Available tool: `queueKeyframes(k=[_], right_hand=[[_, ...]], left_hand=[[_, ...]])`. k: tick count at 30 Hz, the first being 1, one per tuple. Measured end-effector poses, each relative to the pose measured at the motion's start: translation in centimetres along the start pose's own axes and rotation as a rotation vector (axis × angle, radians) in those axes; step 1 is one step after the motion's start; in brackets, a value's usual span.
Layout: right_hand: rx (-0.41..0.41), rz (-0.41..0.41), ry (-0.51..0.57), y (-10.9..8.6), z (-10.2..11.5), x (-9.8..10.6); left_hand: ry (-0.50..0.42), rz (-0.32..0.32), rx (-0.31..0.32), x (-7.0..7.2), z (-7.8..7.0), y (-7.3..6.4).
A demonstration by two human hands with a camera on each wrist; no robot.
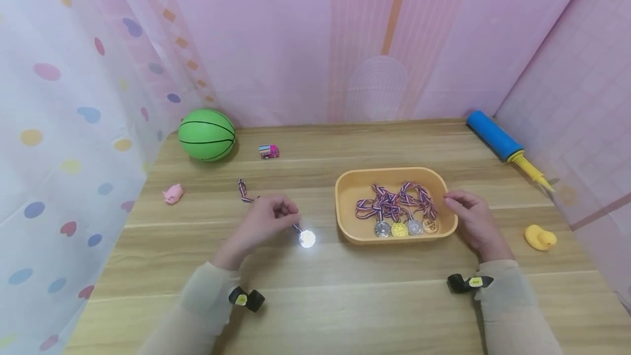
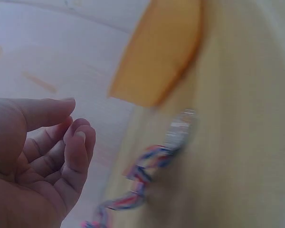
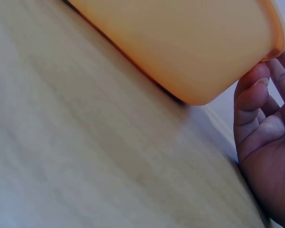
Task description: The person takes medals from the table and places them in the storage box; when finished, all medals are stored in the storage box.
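Note:
My left hand (image 1: 263,221) is just over a medal (image 1: 307,239) lying on the table, its face bright with glare. The medal's striped ribbon (image 1: 242,190) runs under that hand and shows again beyond it. In the left wrist view the fingers (image 2: 76,152) are loosely bent with nothing between them, beside the ribbon (image 2: 140,178). At the right end of an orange plastic basket (image 1: 345,229), my right hand (image 1: 475,226) pinches the rim. Silver, gold and bronze-coloured medals (image 1: 400,229) lie inside the basket along its near side, their tangled ribbons (image 1: 389,201) behind them.
A green ball (image 1: 207,135) and a small toy truck (image 1: 268,151) are at the back left, with a pink toy pig (image 1: 173,194) nearer. On the right lie a blue and yellow hand pump (image 1: 498,138) and a yellow rubber duck (image 1: 539,238). Curtains border the table.

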State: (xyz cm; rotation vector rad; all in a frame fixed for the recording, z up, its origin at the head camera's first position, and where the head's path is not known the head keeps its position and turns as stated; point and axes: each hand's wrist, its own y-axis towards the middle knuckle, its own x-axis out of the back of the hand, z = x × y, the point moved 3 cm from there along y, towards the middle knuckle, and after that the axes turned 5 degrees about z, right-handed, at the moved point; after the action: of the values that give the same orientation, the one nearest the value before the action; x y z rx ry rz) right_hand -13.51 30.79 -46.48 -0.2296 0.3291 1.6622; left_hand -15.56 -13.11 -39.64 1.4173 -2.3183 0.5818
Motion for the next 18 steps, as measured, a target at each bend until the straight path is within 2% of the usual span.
queueKeyframes(k=[3,7,13,18], right_hand=[[-0.002,-0.008,-0.008,-0.1,0.1,0.0],[0.009,-0.009,0.008,-0.2,0.1,-0.1],[0.022,0.001,0.032,-0.2,0.1,-0.1],[0.016,0.004,0.023,-0.1,0.1,-0.1]], left_hand=[[0.006,-0.001,0.025,-0.9,1.4,-0.5],[0.019,0.024,0.043,-2.1,2.6,-0.8],[0.081,0.050,0.003,-3.1,3.2,-0.7],[0.095,0.038,0.025,-3.2,3.4,-0.5]])
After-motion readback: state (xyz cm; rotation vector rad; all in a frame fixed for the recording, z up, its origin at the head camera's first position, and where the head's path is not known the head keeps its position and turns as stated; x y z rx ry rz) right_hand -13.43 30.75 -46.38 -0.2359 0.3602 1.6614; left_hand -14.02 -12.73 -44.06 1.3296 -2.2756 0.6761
